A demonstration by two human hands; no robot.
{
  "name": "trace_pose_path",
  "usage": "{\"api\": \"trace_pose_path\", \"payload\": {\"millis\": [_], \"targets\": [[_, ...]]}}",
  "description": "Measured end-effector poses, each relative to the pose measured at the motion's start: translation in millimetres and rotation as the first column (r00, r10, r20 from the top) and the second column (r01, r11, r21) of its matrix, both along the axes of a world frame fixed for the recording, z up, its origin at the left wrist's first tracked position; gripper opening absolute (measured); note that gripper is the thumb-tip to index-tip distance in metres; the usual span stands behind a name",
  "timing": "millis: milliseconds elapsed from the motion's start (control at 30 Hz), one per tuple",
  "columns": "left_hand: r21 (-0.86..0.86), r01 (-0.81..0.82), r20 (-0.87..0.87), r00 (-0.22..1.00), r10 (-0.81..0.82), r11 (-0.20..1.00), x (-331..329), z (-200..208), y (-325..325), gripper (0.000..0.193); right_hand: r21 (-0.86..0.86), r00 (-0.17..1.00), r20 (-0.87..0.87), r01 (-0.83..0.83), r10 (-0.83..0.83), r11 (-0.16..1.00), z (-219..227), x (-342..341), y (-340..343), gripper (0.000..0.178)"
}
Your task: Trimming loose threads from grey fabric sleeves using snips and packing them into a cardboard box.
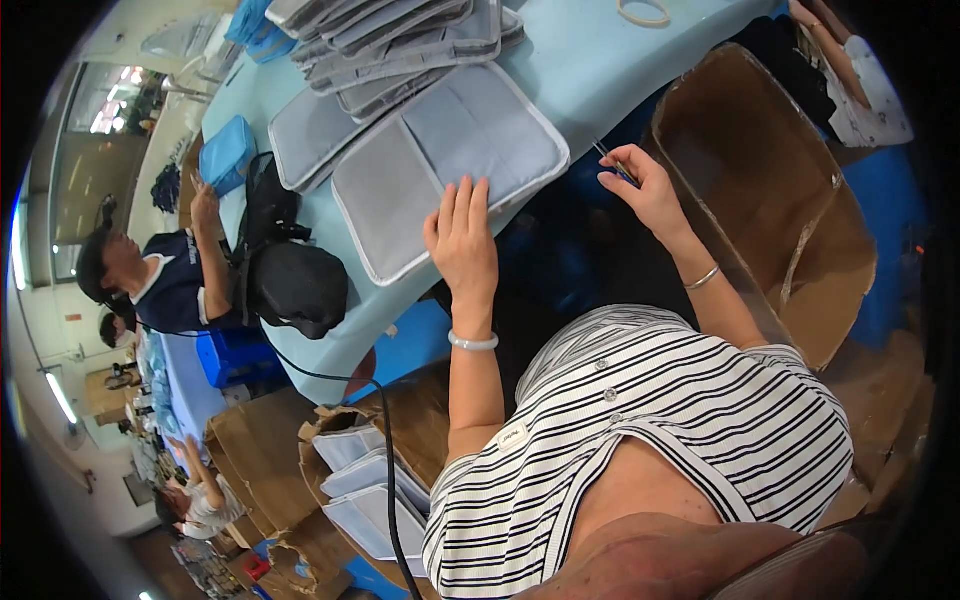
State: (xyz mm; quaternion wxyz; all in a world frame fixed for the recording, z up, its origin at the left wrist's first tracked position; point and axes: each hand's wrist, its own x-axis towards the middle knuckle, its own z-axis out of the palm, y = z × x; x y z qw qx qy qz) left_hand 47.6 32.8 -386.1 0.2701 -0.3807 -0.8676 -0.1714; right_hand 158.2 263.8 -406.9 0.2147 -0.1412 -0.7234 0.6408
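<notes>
My left hand lies with its fingers stretched out on the near edge of a flat grey fabric panel with rounded corners and pale edging. The panel rests on the light blue tabletop, partly over another panel. To the right of the panel, off the table edge, my right hand pinches small thread snips. Their thin tips point up and left toward the panel's right corner.
A stack of grey panels stands at the far side of the table. A black cap and blue pouch sit at left. Cardboard boxes, one brown at right, flank me. A co-worker sits at left.
</notes>
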Motion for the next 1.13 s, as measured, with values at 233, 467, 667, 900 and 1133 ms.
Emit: {"api": "trace_pose_path", "payload": {"millis": [233, 467, 667, 900, 1133], "targets": [[0.281, 0.014, 0.125, 0.991, -0.051, 0.960, 18.6, 35.1, -43.0, 0.050, -0.095, 1.000, -0.022, 0.012, -0.015, 0.995, 2.6, 3.2, 10.7, 0.021], [0.886, -0.173, 0.298, 0.923, -0.243, 0.430, 20.4, 59.1, -56.9, 0.031, -0.084, 0.999, -0.041, 0.006, -0.009, 0.996, 7.7, 2.3, 8.3, 0.018], [0.915, -0.380, 0.198, 0.721, -0.664, -0.140, 16.2, 52.5, -31.9, 0.040, -0.105, 0.987, -0.122, 0.094, -0.106, 0.990, 9.7, 2.8, 18.1, 0.012], [0.656, -0.724, 0.228, 0.460, -0.858, -0.214, 19.6, -6.8, -25.3, 0.038, -0.380, 0.995, -0.076, 0.036, -0.070, 0.924, 6.6, 7.4, 16.4, 0.012], [0.573, -0.774, 0.094, 0.388, -0.917, -0.269, 28.0, -12.0, -29.0, 0.053, -0.350, 0.998, -0.062, -0.026, 0.004, 0.936, -2.8, 5.5, 4.4, 0.012]]}}
